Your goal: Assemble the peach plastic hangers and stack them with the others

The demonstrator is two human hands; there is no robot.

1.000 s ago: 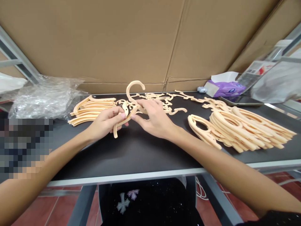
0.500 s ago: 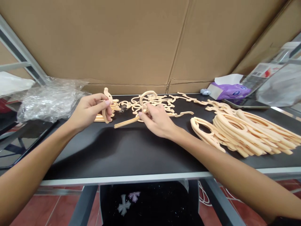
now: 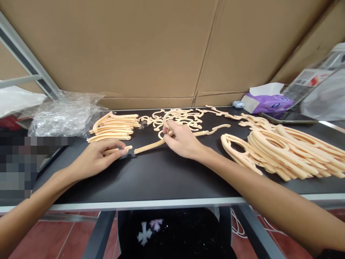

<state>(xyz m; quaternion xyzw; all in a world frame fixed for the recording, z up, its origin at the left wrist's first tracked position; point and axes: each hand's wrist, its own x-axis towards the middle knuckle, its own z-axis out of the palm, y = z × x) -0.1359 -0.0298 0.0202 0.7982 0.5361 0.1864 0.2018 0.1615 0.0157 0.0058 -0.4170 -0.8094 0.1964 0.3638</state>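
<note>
My left hand (image 3: 101,157) is low over the left of the table, its fingers closed on a small beige curved plastic piece (image 3: 128,148). One end of that piece pokes out past the thumb; the rest is mostly hidden by the fingers. Near the middle, my right hand (image 3: 182,138) pinches a beige hanger part with a rounded hook (image 3: 168,116) on top and a straight arm (image 3: 149,146) reaching left. Its joint lies behind my fingers. Beyond my left hand sits a stack of curved hanger arms (image 3: 114,126). A heap of loose hooks (image 3: 188,114) lies behind my right hand.
Finished-looking beige hangers (image 3: 283,154) are piled on the right of the black table (image 3: 151,180). A purple tissue pack (image 3: 269,103) and a dark flat device (image 3: 289,117) sit behind them. Crumpled clear plastic (image 3: 64,113) is at the back left.
My left hand has come down toward the table with the curved piece, turning it flatter and uncovering the stack of arms behind. My right hand keeps its grip on the hanger part, nearly in place.
</note>
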